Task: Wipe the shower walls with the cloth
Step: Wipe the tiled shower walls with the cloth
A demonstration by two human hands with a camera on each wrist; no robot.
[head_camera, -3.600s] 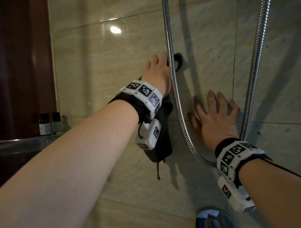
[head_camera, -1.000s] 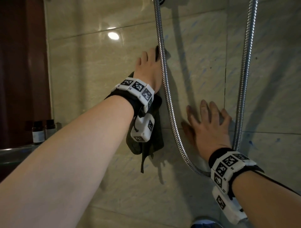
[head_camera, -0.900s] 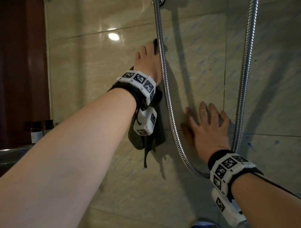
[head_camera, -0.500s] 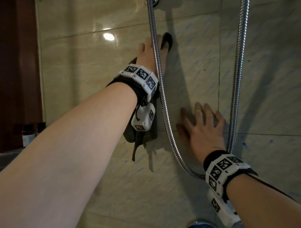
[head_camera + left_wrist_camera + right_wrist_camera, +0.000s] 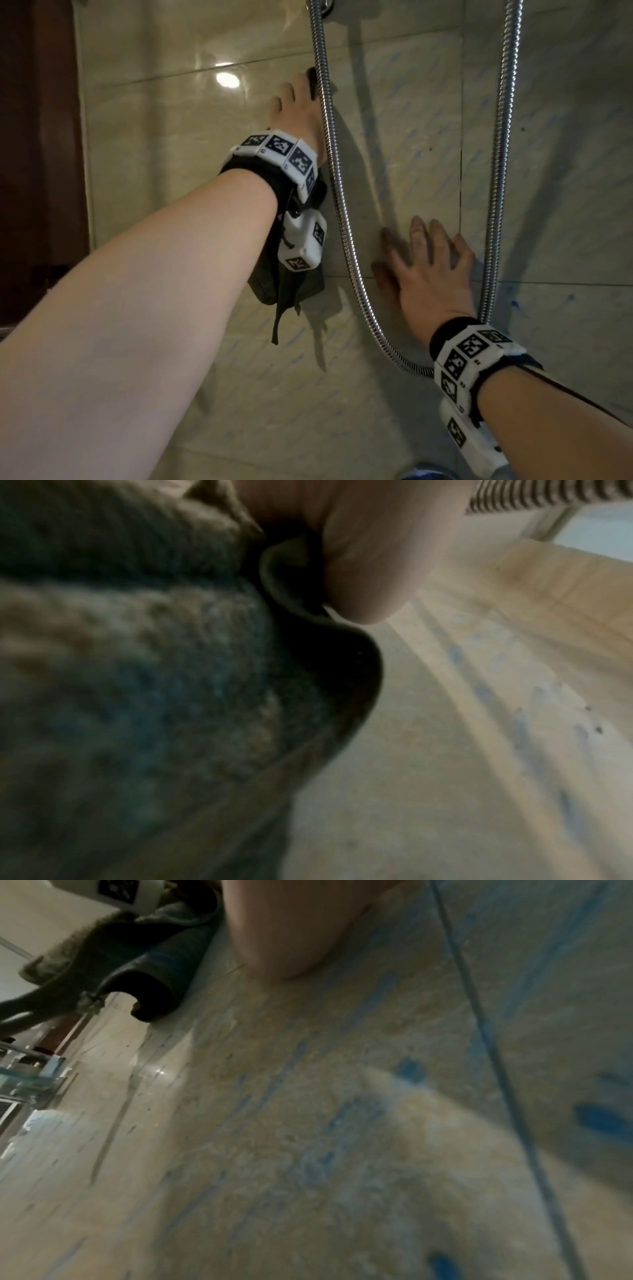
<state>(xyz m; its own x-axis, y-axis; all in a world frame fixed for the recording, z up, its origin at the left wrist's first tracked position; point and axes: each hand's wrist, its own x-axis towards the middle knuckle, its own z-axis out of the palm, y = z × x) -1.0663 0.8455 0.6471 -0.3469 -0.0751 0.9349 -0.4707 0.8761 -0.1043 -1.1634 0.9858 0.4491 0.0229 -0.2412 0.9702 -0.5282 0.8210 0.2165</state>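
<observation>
On the tiled shower wall (image 5: 411, 154), your left hand (image 5: 298, 113) presses the dark cloth (image 5: 291, 287) flat, fingers straight.
The cloth hangs below your left wrist, just left of the metal shower hose (image 5: 337, 192), its top edge peeking past your fingertips. Your right hand (image 5: 428, 270) rests spread and empty on the tile, inside the hose's loop.

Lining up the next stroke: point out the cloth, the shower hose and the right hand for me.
cloth (image 5: 270, 281): head view, on the dark fold hanging below the left wrist.
shower hose (image 5: 337, 192): head view, on the metal run beside the left wrist.
right hand (image 5: 428, 274): head view, on the back of the hand.
</observation>
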